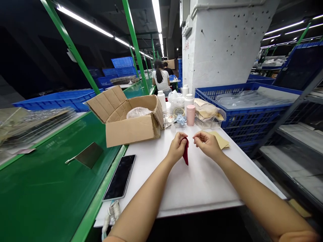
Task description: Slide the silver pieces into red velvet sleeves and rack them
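Note:
My left hand [178, 148] is closed on a small dark red piece of cloth [186, 155], which hangs down from the fingers above the white tabletop [202, 188]. A short gap to the right, my right hand [205, 143] has thumb and forefinger pinched together. Whatever lies in that pinch, if anything, is too small to make out. Just behind the right hand lies a stack of yellowish paper sheets [220, 139]. A pink jar [190, 116] stands upright beyond both hands.
An open cardboard box [130, 132] stands at the table's back left, and a phone [119, 178] lies near the left edge. Left of the table runs a green conveyor belt [50, 188]. A blue crate [242, 117] is at the right. Further off sits a person [161, 79].

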### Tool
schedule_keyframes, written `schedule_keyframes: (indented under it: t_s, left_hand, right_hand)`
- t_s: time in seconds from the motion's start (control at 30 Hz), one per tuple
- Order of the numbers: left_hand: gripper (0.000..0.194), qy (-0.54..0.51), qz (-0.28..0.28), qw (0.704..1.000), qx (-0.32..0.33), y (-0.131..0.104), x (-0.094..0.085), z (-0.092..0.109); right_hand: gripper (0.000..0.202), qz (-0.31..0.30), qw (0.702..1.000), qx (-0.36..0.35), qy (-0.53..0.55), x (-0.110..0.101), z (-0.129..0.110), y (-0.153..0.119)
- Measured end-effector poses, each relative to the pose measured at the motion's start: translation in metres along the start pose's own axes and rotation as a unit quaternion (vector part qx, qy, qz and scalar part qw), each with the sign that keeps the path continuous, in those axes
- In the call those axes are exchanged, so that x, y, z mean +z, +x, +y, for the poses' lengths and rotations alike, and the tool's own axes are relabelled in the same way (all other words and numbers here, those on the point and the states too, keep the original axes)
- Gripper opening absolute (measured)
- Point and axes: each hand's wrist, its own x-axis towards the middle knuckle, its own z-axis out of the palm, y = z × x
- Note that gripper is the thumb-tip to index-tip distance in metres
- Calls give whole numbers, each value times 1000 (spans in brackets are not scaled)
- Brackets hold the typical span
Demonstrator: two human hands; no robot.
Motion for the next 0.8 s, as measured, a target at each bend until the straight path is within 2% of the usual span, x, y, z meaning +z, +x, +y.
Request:
schedule_keyframes:
  t_s: [0.17,0.27,0.53,0.8]
  left_hand:
    - [25,150,-15,986,69,-9,-1,16]
    - [33,196,-36,975,93,-10,-2,21]
    - [47,220,-60,968,101,-11,-3,20]
    - [48,233,-67,964,108,-12,-4,21]
  right_hand:
    - [9,2,998,-42,-47,4,-15,-10]
    - [8,7,992,-84,-94,4,-20,-13]
    - [7,-8,978,-150,-143,2,-23,-14]
    - [7,-31,974,-154,-163,0,-23,-14]
